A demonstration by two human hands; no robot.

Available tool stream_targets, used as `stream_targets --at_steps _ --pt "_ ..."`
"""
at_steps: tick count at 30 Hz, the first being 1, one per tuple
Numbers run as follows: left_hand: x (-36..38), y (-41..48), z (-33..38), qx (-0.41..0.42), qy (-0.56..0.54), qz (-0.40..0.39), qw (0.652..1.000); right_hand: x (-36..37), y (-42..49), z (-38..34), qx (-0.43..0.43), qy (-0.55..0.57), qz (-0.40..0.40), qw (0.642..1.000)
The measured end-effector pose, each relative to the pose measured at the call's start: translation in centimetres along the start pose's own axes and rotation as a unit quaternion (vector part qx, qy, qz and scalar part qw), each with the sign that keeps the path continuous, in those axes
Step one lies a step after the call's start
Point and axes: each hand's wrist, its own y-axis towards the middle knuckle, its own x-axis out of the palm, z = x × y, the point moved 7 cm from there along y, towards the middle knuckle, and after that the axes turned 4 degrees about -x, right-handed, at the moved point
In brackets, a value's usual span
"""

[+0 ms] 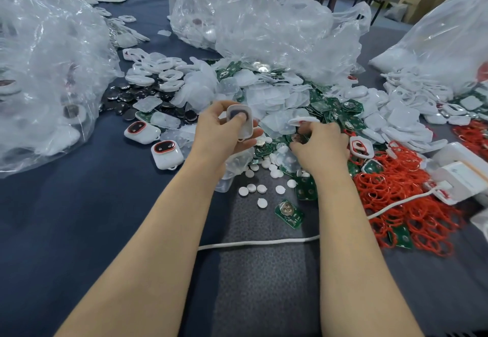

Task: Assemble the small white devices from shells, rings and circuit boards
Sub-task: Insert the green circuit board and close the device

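The left hand (pixel 224 136) holds a small white device (pixel 239 123) up, with the thumb pressed on its dark middle. Just beside it, the right hand (pixel 320 144) pinches a small round piece (pixel 299 138) over the green boards (pixel 330 107). Red rings (pixel 401 186) lie to the right on the table (pixel 79 218).

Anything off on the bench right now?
Two things. A white cable lies across the mat under both forearms, a possible snag. White discs and one green circuit board lie strewn loose, apart from the piles. The white shell in the left hand looks intact.
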Motion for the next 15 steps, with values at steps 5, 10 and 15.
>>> stream_targets --at_steps 5,10,15 --pt "0.18 0.19 -0.40 -0.014 -0.009 -0.016 1.000 0.06 0.08 0.31 0.028 -0.014 -0.013 0.999" --pt "0.35 0.28 -0.81 -0.041 -0.031 -0.019 0.998 0.45 0.28 0.23 0.034 -0.021 -0.041 0.998" --pt "0.57 0.16 -0.79 -0.063 -0.042 -0.028 0.997 0.19 0.13 0.79 0.051 -0.013 -0.031 0.998"
